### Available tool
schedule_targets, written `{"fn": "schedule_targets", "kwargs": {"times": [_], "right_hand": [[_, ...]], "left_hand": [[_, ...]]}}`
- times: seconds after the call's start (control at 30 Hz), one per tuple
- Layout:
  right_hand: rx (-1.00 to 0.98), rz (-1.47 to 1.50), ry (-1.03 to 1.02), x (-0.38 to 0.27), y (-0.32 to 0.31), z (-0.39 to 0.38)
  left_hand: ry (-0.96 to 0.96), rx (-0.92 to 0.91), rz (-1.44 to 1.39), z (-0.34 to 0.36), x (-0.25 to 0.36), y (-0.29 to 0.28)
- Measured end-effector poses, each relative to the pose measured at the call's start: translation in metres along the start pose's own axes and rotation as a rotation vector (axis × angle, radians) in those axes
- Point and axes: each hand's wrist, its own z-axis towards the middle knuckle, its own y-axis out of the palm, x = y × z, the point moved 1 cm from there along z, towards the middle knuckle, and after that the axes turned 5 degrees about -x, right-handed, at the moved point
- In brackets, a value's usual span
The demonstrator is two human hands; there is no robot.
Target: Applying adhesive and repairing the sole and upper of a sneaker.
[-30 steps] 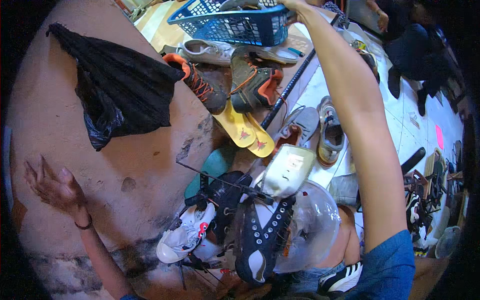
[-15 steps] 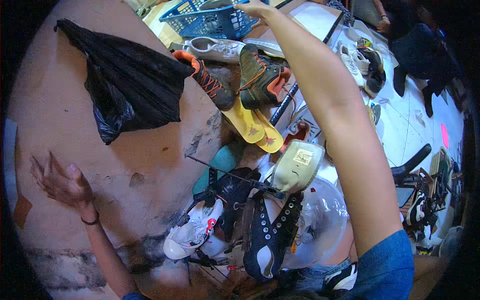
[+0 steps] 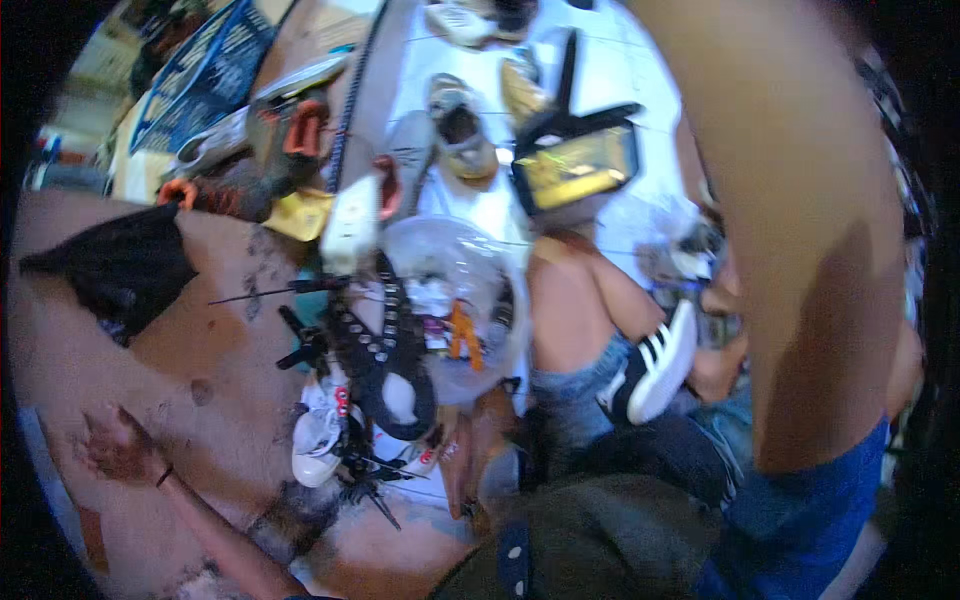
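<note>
My left hand (image 3: 120, 445) is over the tan surface at the far left, blurred by motion. Its fingers look loosely apart and nothing shows in them. My right forearm (image 3: 800, 200) rises along the right side and leaves through the top edge, so its hand is out of sight. Between the arms lies a black shoe upper with metal eyelets (image 3: 375, 370). A white shoe with red bits (image 3: 318, 440) rests beside it, and a pale shoe piece (image 3: 350, 235) stands above it. On the right of the upper sits a clear plastic bowl (image 3: 470, 388) containing orange and white bits.
A black plastic bag (image 3: 130, 275) lies at left, below a blue basket (image 3: 205, 85) and orange-trimmed boots (image 3: 235, 190). Yellow slippers (image 3: 300, 214) are near them. Farther off are a worn shoe (image 3: 462, 130) and a yellow-and-black case (image 3: 580, 175). A black-and-white shoe (image 3: 655, 370) is at right.
The view has swung to the right, so bag, basket and shoes appear farther left. My right hand, earlier at the basket, has left the picture. My left hand remains over the tan surface.
</note>
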Motion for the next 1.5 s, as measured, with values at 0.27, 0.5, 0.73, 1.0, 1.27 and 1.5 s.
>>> {"fn": "schedule_targets", "kwargs": {"times": [0.27, 0.5, 0.73, 1.0, 1.27, 1.5], "right_hand": [[-0.202, -0.178, 0.041, -0.086, -0.021, -0.312], [-0.242, -0.345, 0.119, -0.115, -0.045, -0.429], [0.103, -0.128, 0.517, 0.019, -0.121, -0.477], [0.064, 0.410, 0.864, 0.211, -0.029, -0.599], [0.114, 0.185, 0.663, 0.224, -0.005, -0.561], [0.451, -0.060, 0.515, 0.227, 0.062, -0.497]], "left_hand": [[-0.138, -0.011, -0.208, 0.014, -0.005, -0.016], [-0.159, 0.466, -1.319, -0.062, -0.030, -0.148], [0.590, 0.005, -2.789, -0.233, 0.028, -0.454], [1.285, -1.141, -2.550, -0.411, 0.212, -0.633], [0.974, -1.215, -2.567, -0.417, 0.269, -0.644], [0.710, -1.284, -2.510, -0.407, 0.271, -0.628]]}}
